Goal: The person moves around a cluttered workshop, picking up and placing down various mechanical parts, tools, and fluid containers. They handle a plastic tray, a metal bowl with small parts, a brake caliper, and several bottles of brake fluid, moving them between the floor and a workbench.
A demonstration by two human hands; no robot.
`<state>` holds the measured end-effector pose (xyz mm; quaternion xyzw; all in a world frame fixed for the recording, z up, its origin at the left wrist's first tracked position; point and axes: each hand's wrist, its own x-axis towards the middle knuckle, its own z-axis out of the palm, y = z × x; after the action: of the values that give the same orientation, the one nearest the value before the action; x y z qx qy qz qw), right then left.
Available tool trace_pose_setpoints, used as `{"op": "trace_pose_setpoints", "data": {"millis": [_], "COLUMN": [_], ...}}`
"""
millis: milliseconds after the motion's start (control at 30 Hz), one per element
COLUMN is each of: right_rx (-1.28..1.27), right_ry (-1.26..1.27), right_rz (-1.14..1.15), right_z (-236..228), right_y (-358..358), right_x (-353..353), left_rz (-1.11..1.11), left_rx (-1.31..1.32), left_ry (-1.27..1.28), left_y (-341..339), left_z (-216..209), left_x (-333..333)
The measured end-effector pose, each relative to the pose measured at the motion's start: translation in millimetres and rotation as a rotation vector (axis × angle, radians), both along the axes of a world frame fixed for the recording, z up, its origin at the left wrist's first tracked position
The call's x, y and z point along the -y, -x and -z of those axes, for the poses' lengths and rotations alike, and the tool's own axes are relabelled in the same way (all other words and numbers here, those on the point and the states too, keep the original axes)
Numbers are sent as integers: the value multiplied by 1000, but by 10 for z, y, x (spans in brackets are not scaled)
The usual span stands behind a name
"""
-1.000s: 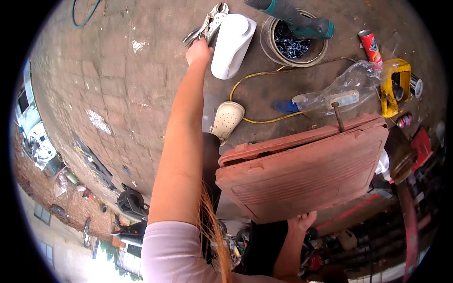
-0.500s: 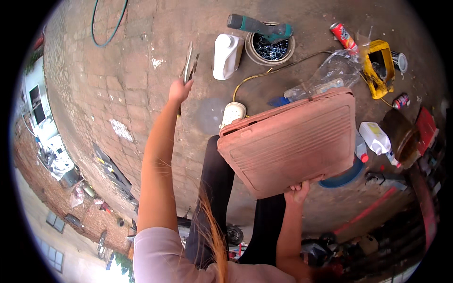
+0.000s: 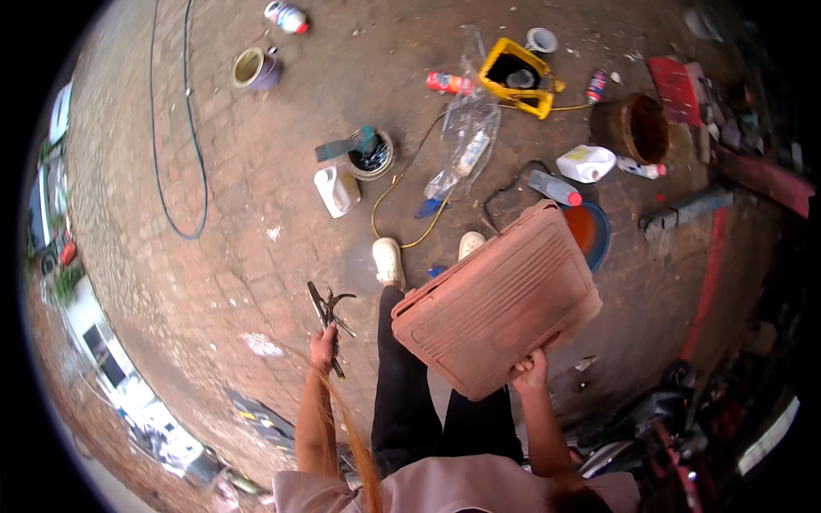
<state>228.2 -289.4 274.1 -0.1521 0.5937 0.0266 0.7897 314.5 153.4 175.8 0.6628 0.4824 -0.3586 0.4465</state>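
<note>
My left hand [image 3: 322, 346] is closed around several dark metal hand tools [image 3: 323, 301]; one is long and straight, another has a hooked end, and their exact kinds are hard to make out. In my right hand [image 3: 532, 371] is a reddish-brown, dusty plastic tool case [image 3: 500, 308] with ribs on its face. My fingers grip it at the lower edge, where the handle is mostly hidden. The case is tilted in front of my right leg, and a narrow gap shows along its upper left edge. Its contents are out of sight.
Ahead stand a white jug [image 3: 337, 191] and a bucket [image 3: 386, 168] with a green-and-grey power tool across it. Rightward are a yellow container [image 3: 503, 64], a plastic bag [image 3: 453, 162], a blue basin [image 3: 601, 238] and a rusty drum [image 3: 609, 126]. A yellow hose [image 3: 395, 182] crosses the floor near my shoes.
My left hand with the tools has come down closer to my body. The view has shifted, showing more floor ahead. The tool case is still in my right hand, tilted more steeply.
</note>
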Motion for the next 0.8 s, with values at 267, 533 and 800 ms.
{"op": "trace_pose_setpoints", "data": {"millis": [267,533,800], "right_rx": [0,126,267], "right_ry": [185,343,323], "right_rz": [373,977,1482], "right_z": [-1372,-2154,-1844], "right_y": [978,1903,3281], "right_x": [264,-173,-43], "left_rz": [210,619,706], "left_rx": [173,284,314], "left_ry": [193,278,349], "left_y": [-540,-867,-468], "left_z": [-1285,-1968,-2114], "left_x": [1107,1856,3097]}}
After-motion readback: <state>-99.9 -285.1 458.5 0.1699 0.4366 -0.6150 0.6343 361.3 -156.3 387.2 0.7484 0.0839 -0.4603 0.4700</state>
